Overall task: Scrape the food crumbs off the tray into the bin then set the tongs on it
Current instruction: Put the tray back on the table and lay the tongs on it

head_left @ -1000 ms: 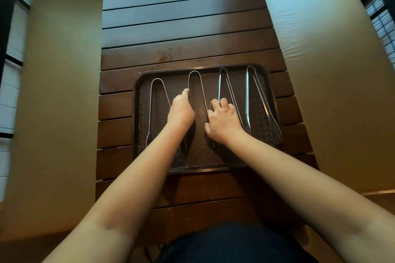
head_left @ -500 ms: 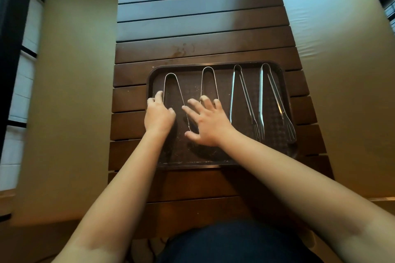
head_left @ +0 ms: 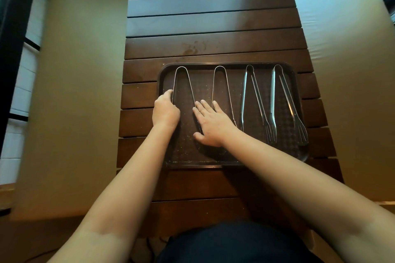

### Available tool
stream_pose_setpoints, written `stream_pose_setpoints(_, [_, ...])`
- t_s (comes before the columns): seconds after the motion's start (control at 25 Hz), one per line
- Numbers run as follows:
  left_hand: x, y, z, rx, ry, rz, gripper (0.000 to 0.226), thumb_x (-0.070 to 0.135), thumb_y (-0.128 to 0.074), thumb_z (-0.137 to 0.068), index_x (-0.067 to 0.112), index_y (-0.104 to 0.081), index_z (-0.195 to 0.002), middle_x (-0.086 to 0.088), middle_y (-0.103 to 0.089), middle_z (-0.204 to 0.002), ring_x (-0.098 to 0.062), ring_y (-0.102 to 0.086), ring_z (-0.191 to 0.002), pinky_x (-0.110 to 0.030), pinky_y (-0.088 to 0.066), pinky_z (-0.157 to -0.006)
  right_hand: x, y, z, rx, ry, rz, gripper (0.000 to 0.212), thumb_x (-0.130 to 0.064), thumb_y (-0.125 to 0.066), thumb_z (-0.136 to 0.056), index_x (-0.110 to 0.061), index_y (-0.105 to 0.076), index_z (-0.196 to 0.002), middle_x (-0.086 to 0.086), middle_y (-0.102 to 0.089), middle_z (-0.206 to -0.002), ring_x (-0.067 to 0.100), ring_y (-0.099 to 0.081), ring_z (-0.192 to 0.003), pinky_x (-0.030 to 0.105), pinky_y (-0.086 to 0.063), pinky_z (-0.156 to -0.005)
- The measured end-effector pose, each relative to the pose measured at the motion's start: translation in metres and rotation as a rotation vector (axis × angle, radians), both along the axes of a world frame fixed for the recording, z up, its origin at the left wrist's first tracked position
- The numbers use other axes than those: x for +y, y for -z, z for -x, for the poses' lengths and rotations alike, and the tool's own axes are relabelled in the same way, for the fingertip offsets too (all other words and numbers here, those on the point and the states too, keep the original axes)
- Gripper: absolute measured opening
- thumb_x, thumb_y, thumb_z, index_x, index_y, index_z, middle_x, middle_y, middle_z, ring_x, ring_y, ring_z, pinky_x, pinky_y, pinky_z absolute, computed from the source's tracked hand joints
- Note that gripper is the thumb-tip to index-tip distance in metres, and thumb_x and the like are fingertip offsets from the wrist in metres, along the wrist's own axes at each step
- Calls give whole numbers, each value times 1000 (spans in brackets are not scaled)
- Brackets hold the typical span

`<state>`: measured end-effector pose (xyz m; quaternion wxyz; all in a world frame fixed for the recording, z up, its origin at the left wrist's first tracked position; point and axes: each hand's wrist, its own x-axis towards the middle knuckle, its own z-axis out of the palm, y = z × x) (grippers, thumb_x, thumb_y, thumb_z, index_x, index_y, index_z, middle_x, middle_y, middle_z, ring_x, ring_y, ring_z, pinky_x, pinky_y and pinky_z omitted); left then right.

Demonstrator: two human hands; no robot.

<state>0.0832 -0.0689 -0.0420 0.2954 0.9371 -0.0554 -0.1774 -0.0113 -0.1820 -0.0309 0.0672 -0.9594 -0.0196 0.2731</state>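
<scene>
A dark brown slatted wooden table (head_left: pixel 213 21) runs away from the viewer between two pale cushioned benches (head_left: pixel 81 70), with window frames at the far left edge of the view. On the near part of the table sits a dark brown rectangular plastic tray (head_left: pixel 226 162), its textured floor dotted with pale crumbs. The left hand (head_left: pixel 165 111) lies over the tray's left rim with its fingers curled, the forefinger touching the left arm of the leftmost wide U-shaped metal tongs (head_left: pixel 181 70); whether it actually grips that arm cannot be told. The right hand (head_left: pixel 211 126) lies flat on the tray floor, fingers straight and slightly spread, resting over the near ends of the second U-shaped metal tongs (head_left: pixel 220 69). To the right, well apart from both hands, two narrower steel tongs with forked tips (head_left: pixel 254 100) lie side by side, their hinges at the far rim. All four tongs lie lengthwise on the tray.
</scene>
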Motion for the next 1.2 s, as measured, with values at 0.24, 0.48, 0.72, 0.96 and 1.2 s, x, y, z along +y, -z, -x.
stream_pose_setpoints(0.24, [0, 4, -6, -10, 18, 2, 52, -1, -53, -89, 14, -43, -138, -9, -51, -135, -24, -51, -122, -30, -46, -93, 5, 6, -6, -5, 46, -31, 75, -37, -39, -96, -5, 0, -151, 13, 1, -160, 25, 4, -147, 42, 4, -118])
stream_pose_setpoints(0.48, [6, 7, -9, -26, 58, -6, 50, 5, -54, -89, 15, -45, -137, -7, -55, -132, -22, -54, -118, -28, -47, -87, 10, 1, -19, -114, 205, -168, 65, -19, -44, -95, -2, -13, -149, 16, -18, -156, 27, -12, -146, 36, -13, -117])
stream_pose_setpoints(0.72, [6, 5, -14, -39, 49, 30, 45, 11, -55, -91, 15, -47, -135, -8, -60, -122, -21, -59, -109, -28, -49, -85, 22, -6, -53, -129, 389, -203, 59, -2, -45, -92, -2, -20, -146, 14, -27, -148, 29, -32, -133, 40, -41, -102])
stream_pose_setpoints(0.96, [6, 6, -20, -25, 72, 73, 45, 7, -54, -91, 15, -48, -134, -7, -60, -122, -20, -59, -108, -22, -45, -82, 26, -4, -69, -43, 597, -229, 65, 2, -49, -91, -3, -17, -147, 15, -31, -140, 34, -45, -123, 40, -43, -95])
stream_pose_setpoints(1.2, [6, 9, -21, -30, 74, 98, 43, 7, -54, -91, 16, -49, -133, -6, -59, -123, -19, -58, -109, -22, -45, -84, 25, 1, -65, -81, 633, -293, 68, 4, -47, -91, -6, -14, -150, 13, -30, -143, 33, -47, -120, 40, -44, -95])
